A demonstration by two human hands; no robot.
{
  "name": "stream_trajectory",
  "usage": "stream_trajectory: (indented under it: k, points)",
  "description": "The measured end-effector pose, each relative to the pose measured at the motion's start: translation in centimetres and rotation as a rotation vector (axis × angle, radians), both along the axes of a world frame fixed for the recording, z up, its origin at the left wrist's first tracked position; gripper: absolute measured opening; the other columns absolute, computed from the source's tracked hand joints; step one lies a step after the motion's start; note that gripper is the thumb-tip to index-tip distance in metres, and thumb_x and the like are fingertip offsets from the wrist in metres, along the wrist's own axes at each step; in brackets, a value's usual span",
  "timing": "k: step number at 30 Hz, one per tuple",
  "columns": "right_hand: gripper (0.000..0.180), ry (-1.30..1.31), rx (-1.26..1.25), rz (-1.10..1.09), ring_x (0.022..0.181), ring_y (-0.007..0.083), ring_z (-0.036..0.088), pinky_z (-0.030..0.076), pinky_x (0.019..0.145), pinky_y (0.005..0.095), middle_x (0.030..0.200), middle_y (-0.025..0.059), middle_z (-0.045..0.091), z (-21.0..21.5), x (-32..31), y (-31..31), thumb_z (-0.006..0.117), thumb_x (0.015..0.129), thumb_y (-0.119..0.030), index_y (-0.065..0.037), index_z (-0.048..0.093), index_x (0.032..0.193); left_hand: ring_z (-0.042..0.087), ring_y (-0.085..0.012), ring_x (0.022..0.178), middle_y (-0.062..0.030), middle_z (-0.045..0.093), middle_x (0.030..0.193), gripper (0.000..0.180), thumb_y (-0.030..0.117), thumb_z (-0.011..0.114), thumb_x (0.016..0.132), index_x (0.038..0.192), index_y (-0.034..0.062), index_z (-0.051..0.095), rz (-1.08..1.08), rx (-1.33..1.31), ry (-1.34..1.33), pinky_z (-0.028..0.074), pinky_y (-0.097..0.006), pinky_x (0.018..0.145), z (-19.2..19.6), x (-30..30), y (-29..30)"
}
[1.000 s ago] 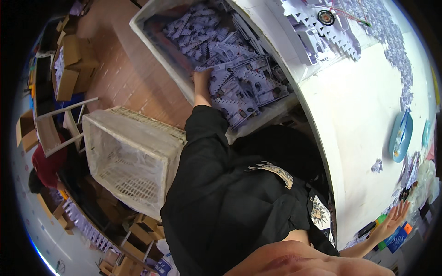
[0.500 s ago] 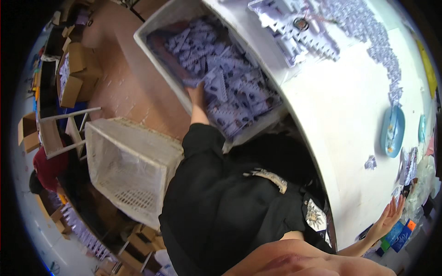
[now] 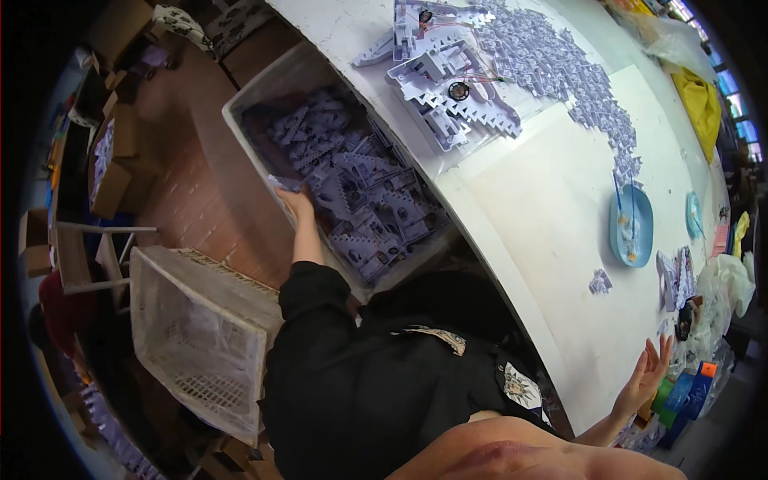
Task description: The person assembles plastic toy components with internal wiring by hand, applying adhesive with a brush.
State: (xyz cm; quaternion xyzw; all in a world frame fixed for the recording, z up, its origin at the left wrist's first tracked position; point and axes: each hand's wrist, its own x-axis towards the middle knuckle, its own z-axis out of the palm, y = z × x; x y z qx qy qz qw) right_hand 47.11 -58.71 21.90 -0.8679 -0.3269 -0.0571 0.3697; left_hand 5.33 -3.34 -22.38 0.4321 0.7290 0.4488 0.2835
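At the left rim of the white bin (image 3: pixel 250 164), my left hand (image 3: pixel 299 210) reaches down with its fingers closed on a pale lavender plastic part (image 3: pixel 283 183). Only a small piece of that part shows past my fingers. Many similar saw-toothed plastic parts (image 3: pixel 372 196) lie heaped in the bin, some with dark round pieces in them. Over the right side of the white table (image 3: pixel 536 240), my right hand (image 3: pixel 645 382) is open and holds nothing. Its fingers are spread beside rolls of coloured tape (image 3: pixel 680 398).
Plastic assemblies with wires (image 3: pixel 456 92) and a long pile of small parts (image 3: pixel 560 72) occupy the table's far side. A blue dish (image 3: pixel 631 228) stands at the right. An empty white crate (image 3: pixel 200 336), a stool (image 3: pixel 84 256) and a cardboard box (image 3: pixel 120 180) are on the left.
My left hand has moved left, from over the heap to the bin's left rim, with a plastic part at its fingers. The view has shifted; my right hand stays open.
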Motion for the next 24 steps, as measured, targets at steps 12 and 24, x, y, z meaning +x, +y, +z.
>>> stream_trajectory:
  k: [12, 24]
  points:
    - [0.050, 0.077, 0.130, 0.049, 0.113, 0.0213, 0.054, 0.040, 0.099, 0.0324, 0.137, 0.0158, 0.048, -0.8, 0.3, -1.6, 0.048, 0.096, -0.006, -0.004, 0.033, 0.144, 0.059, -0.0268, 0.108, -0.0159, 0.058, 0.120, 0.072, -0.006, 0.076, 0.071, 0.133, -0.0029, 0.039, -0.108, 0.376, -0.784, 0.050, -0.040, 0.091, 21.7, -6.1, 6.6]
    - [0.080, 0.762, 0.456, 0.615, 0.128, 0.0287, 0.044, 0.034, 0.107, 0.0410, 0.141, 0.0198, 0.042, -4.1, -4.3, 6.2, 0.061, 0.088, -0.016, -0.008, 0.013, 0.151, 0.057, -0.0194, 0.113, -0.0118, 0.056, 0.126, 0.050, 0.015, 0.059, 0.091, 0.135, -0.0014, 0.042, -1.222, -0.074, -0.903, 0.045, -0.034, 0.098, 48.9, 20.0, -10.4]
